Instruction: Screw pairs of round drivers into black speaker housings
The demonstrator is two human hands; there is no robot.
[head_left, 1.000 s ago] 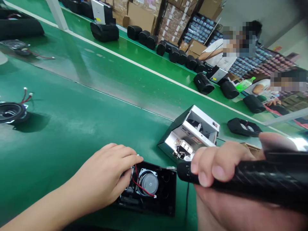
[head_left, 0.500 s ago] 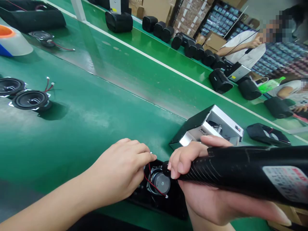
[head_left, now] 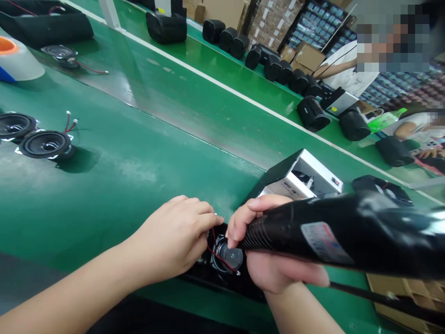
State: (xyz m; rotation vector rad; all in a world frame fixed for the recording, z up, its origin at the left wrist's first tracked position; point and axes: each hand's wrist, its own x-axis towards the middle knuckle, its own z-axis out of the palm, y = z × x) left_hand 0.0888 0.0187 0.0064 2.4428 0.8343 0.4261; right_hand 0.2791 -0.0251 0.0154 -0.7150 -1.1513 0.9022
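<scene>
My left hand (head_left: 174,241) rests with curled fingers on the left part of a black speaker housing (head_left: 222,278) lying on the green belt. Inside the housing a round silver speaker magnet (head_left: 231,256) shows, with a red wire looped across it. My right hand (head_left: 274,266) is closed around a black electric screwdriver (head_left: 333,236), whose front end points left and down at the housing, right over the magnet. The screwdriver's tip is hidden behind my fingers.
A silver and black screw feeder box (head_left: 302,178) stands just behind my hands. Two loose speaker drivers (head_left: 45,144) lie at the left. A row of black speaker shells (head_left: 278,72) lines the far belt, where other people sit. A cardboard box (head_left: 406,290) sits at the lower right.
My right hand has brought the screwdriver left and down, from beside the housing to over the magnet. My left hand has stayed on the housing. The view has shifted slightly.
</scene>
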